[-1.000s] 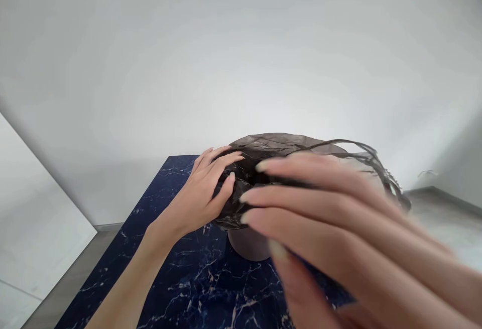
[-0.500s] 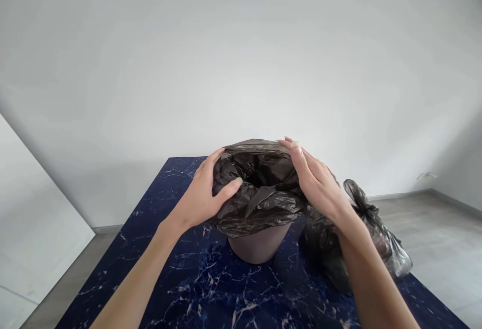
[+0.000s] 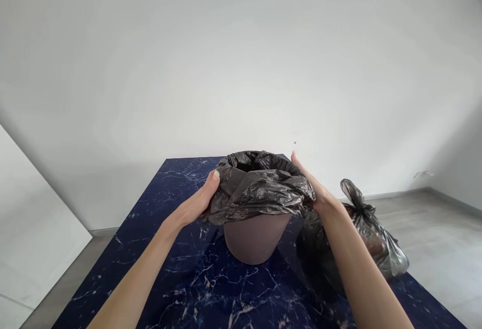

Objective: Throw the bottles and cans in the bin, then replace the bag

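A black garbage bag (image 3: 263, 188) lines a brownish-grey bin (image 3: 256, 241), its top folded outward over the rim. The bag's mouth is open and dark inside; the crumpled flap hangs round the bin's upper part. At the flap's left side, my left hand (image 3: 199, 198) grips the plastic, thumb on the outside and fingers mostly hidden. On the opposite side my right hand (image 3: 316, 188) lies against the bag, open, its thumb stretched up and away and the other fingers largely out of sight behind the plastic.
The bin stands on a dark blue marble-patterned table (image 3: 150, 248). To the right, partly behind my right forearm, lies a knotted, filled black bag (image 3: 376, 238). A white wall (image 3: 241, 68) rises behind the table, and a white panel (image 3: 33, 223) is at the left.
Both hands have moved from the bag's top edge down to its outer sides. The upper edge is now folded outward over the rim, and more of the bin shows.
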`<move>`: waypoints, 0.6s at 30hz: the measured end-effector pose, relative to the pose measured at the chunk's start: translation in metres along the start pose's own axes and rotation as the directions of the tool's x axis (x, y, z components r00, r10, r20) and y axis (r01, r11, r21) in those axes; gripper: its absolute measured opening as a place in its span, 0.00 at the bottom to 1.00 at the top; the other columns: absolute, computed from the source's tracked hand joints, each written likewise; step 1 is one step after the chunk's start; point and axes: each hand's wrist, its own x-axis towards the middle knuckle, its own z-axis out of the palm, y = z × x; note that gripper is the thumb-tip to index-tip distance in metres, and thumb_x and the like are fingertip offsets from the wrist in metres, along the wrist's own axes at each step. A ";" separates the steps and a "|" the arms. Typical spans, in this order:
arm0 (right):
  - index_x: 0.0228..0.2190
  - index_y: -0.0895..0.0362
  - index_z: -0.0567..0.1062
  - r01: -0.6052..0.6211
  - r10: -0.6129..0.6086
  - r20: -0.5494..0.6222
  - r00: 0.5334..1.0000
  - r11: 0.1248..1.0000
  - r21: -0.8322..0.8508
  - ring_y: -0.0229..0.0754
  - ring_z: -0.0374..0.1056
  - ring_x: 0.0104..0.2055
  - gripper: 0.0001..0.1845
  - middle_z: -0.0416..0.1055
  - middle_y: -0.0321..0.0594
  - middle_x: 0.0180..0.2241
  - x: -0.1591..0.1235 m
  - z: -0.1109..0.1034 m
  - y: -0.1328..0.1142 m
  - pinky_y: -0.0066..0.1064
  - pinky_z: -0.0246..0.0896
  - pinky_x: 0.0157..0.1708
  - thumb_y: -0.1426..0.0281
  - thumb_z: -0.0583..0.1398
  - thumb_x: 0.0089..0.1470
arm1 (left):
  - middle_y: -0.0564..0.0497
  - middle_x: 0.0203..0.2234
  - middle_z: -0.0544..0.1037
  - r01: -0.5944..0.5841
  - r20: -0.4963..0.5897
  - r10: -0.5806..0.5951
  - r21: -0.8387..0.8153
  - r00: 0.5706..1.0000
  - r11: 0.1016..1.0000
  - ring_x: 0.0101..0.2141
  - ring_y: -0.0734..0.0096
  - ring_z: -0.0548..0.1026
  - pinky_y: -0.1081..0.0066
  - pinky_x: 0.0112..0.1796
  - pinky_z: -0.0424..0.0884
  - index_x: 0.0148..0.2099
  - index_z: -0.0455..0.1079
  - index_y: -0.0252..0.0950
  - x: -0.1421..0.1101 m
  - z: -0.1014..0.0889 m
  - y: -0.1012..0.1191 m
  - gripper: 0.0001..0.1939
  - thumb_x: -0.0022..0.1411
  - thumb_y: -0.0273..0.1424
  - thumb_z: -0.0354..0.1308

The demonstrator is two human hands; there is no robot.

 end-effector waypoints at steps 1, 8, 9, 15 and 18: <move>0.60 0.48 0.81 -0.056 0.056 0.007 0.998 0.998 0.014 0.64 0.62 0.73 0.36 0.73 0.47 0.66 0.001 0.000 0.003 0.62 0.64 0.68 0.40 0.59 0.63 | 0.50 0.79 0.51 0.051 0.044 -0.049 -0.044 0.998 0.998 0.75 0.37 0.55 0.38 0.64 0.72 0.83 0.33 0.53 0.001 -0.003 0.001 0.47 0.71 0.68 0.33; 0.57 0.50 0.82 -0.187 0.187 0.011 0.982 0.978 0.093 0.62 0.72 0.66 0.35 0.78 0.48 0.61 -0.007 0.003 -0.018 0.59 0.68 0.66 0.40 0.59 0.63 | 0.36 0.77 0.56 -0.011 0.245 0.004 0.027 0.970 1.000 0.68 0.29 0.69 0.43 0.54 0.81 0.81 0.18 0.51 0.007 -0.009 0.012 0.70 0.59 0.61 0.67; 0.57 0.49 0.82 -0.181 0.182 0.002 0.983 0.978 0.102 0.61 0.73 0.66 0.35 0.78 0.46 0.62 -0.010 0.004 -0.026 0.58 0.68 0.66 0.39 0.58 0.64 | 0.36 0.77 0.56 -0.013 0.256 0.008 0.021 0.967 1.000 0.67 0.30 0.71 0.43 0.52 0.82 0.81 0.17 0.53 0.007 -0.008 0.013 0.71 0.59 0.59 0.68; 0.58 0.39 0.80 -0.043 0.045 0.018 0.999 0.990 -0.131 0.58 0.63 0.73 0.31 0.70 0.33 0.69 -0.024 0.009 -0.059 0.54 0.59 0.73 0.39 0.64 0.60 | 0.37 0.78 0.54 -0.030 0.292 0.035 -0.023 0.956 0.999 0.67 0.28 0.69 0.38 0.55 0.80 0.80 0.17 0.56 0.008 -0.003 0.008 0.76 0.53 0.55 0.75; 0.56 0.40 0.82 -0.050 0.053 0.038 0.998 0.996 -0.073 0.57 0.61 0.74 0.31 0.70 0.32 0.68 -0.019 0.009 -0.052 0.54 0.56 0.74 0.38 0.64 0.59 | 0.38 0.77 0.57 -0.063 0.306 0.074 -0.046 0.949 0.997 0.69 0.27 0.67 0.36 0.58 0.78 0.81 0.19 0.57 0.010 0.003 0.001 0.78 0.50 0.55 0.77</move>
